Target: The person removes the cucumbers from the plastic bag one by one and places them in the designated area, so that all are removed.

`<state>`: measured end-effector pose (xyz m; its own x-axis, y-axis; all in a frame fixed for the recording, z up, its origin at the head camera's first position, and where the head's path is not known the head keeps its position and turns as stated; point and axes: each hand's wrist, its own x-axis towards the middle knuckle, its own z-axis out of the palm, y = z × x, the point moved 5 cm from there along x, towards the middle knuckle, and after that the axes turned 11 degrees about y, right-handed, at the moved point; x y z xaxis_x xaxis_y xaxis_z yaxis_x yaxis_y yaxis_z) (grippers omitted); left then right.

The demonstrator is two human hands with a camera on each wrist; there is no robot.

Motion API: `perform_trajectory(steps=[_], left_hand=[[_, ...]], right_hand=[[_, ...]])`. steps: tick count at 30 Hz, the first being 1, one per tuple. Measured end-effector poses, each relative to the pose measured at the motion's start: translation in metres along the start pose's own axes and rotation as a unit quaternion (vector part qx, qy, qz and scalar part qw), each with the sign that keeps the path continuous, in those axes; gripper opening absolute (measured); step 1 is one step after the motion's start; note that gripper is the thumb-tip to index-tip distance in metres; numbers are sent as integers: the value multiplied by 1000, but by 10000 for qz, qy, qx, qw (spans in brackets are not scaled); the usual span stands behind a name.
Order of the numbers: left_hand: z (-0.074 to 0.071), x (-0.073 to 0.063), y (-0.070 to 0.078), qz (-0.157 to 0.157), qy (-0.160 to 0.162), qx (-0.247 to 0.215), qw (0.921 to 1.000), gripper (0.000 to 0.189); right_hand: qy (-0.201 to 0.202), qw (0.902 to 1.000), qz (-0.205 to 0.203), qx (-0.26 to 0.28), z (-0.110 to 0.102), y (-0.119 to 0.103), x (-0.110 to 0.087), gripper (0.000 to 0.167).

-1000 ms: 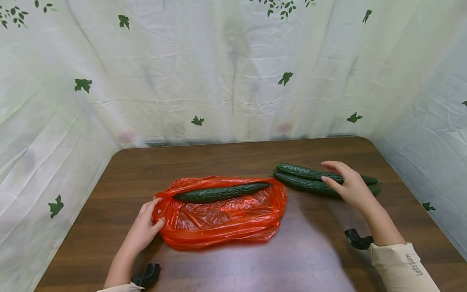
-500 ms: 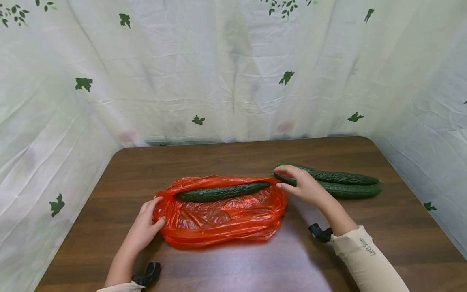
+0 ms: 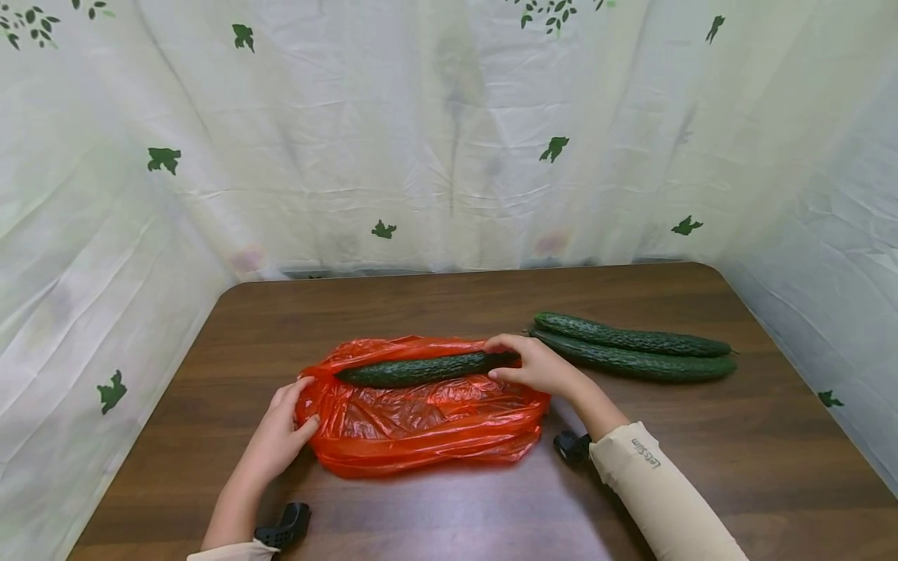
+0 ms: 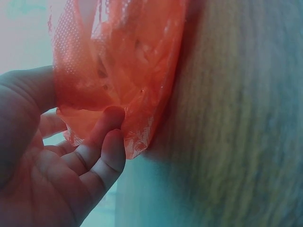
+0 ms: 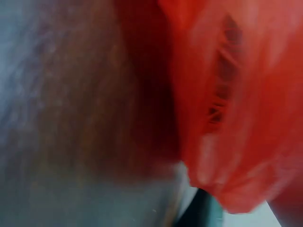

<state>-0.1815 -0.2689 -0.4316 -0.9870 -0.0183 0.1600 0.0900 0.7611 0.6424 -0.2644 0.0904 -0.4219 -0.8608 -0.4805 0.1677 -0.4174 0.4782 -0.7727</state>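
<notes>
A dark green, bumpy cucumber (image 3: 414, 372) lies inside the opened-out mouth of a red plastic bag (image 3: 421, 448). My left hand (image 3: 277, 436) holds the bag's left end; in the left wrist view its thumb and fingers (image 4: 102, 137) bend about the thin plastic. Over the cucumber's right end is my right hand (image 3: 533, 366), thumb on the near side and fingers on the far side, spread a little wider than the cucumber. The right wrist view is blurred and shows mostly red plastic, with the right fingers out of sight.
Two more long cucumbers, one farther back (image 3: 631, 337) and one nearer (image 3: 638, 364), lie side by side to the right of the bag. All rest on a brown wooden table (image 3: 379, 304). A pale leaf-printed curtain (image 3: 449, 156) encloses its back and sides.
My right hand has moved left, away from the two cucumbers on the right, to the right end of the cucumber in the bag. My left hand has stayed at the bag's left end.
</notes>
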Motion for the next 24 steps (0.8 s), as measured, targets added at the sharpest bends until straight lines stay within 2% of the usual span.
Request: perform_trajectory(steps=[15, 19, 24], left_hand=[[1, -1, -1, -23, 5, -10, 10000, 59], [1, 0, -1, 9, 34, -17, 10000, 59], [1, 0, -1, 34, 54, -10, 10000, 59]], right_hand=[[-48, 9987, 447, 238, 8, 24, 17, 41], [-95, 9986, 514, -1, 11, 30, 20, 40], [-49, 9990, 346, -273, 12, 30, 23, 38]])
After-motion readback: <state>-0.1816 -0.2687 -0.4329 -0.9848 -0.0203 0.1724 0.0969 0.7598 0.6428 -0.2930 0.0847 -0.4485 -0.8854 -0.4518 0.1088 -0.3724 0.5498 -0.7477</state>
